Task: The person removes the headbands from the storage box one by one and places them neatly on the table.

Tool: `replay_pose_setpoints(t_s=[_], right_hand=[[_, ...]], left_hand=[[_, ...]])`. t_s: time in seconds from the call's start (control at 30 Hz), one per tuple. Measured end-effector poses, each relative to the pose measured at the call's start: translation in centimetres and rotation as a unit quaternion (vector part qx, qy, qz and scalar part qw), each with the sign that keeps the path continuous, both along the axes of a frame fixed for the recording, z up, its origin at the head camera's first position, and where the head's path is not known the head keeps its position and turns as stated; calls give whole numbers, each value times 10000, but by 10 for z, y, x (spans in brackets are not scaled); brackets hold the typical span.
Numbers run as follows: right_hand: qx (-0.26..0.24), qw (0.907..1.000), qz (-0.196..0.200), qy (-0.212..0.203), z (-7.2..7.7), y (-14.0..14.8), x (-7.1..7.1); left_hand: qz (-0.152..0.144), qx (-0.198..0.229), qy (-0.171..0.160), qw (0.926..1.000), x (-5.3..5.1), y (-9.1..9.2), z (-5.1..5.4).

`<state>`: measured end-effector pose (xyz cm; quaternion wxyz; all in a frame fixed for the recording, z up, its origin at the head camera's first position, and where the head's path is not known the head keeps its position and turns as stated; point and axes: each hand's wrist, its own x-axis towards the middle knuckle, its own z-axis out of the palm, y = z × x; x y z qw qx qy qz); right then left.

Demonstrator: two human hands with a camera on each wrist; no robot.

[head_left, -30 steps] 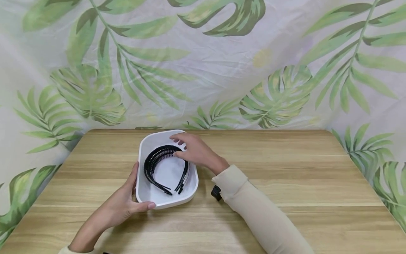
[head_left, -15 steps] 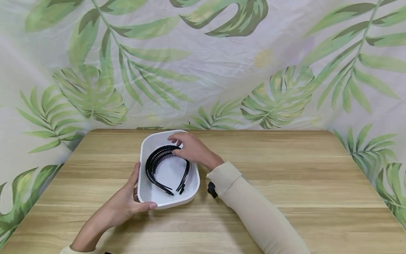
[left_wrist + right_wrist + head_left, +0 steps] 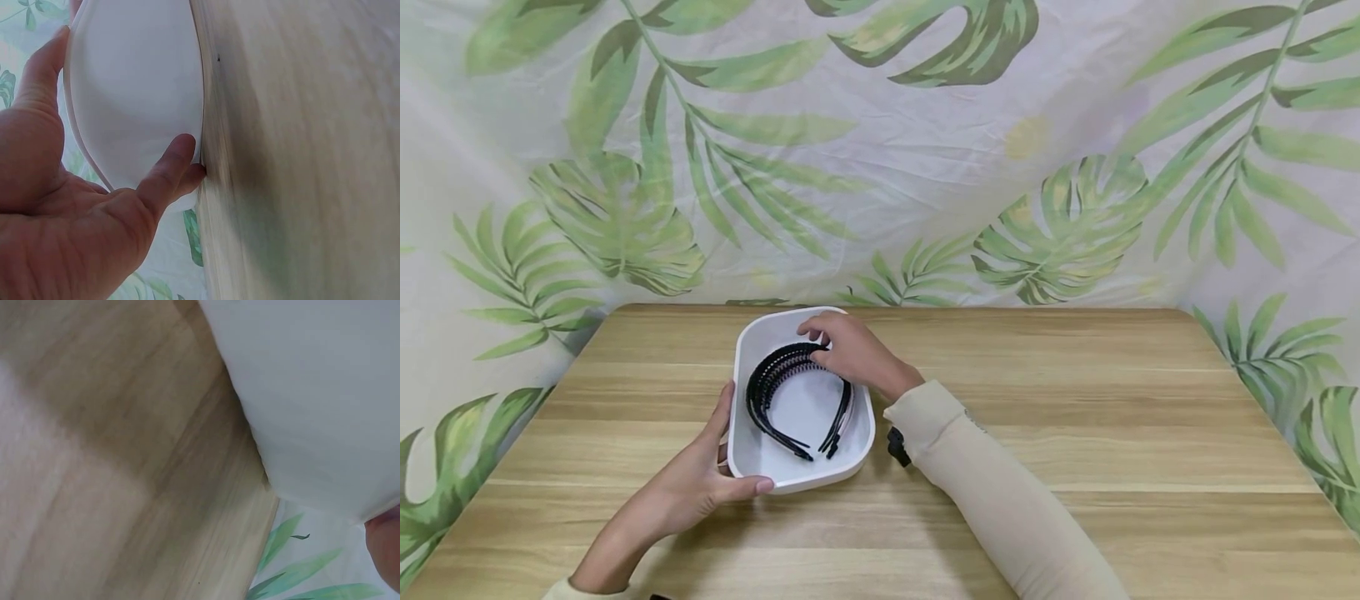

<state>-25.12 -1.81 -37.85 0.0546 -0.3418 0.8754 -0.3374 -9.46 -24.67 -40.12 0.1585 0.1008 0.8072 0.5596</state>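
Several black toothed headbands (image 3: 778, 364) lie nested in the white basin (image 3: 782, 477) in the head view. Their open ends point toward the person. My left hand (image 3: 692, 479) holds the basin's near left corner, its thumb on the front rim and its fingers along the outer left wall. The left wrist view shows this hand (image 3: 94, 212) against the white wall. My right hand (image 3: 850, 348) reaches over the right rim, its bent fingers and thumb at the top of the headbands' arc. Whether it pinches them is hidden. Only part of this hand (image 3: 384, 547) shows in the right wrist view.
The basin stands on a wood-grain table (image 3: 1060, 417), near its far edge. Behind the table hangs a leaf-printed cloth (image 3: 917, 183). Something black (image 3: 897, 447) shows at the right wrist, below the beige sleeve (image 3: 992, 492).
My right hand has shifted slightly left and inward over the headbands. The left hand keeps its hold on the basin, and the headbands stay in place. The head view has turned a little.
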Motion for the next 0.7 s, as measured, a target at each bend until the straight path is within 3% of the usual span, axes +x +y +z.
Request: replay_pose_setpoints(t_s=[0.47,0.7], right_hand=[[30,9998,-152,77,-3,-5,-3],[-57,9998,-175,84,-5,-6,-2]], left_hand=[[-27,32,-137,9999,0,-1,-1],[-37,26,-41,10000,0,0,-2]])
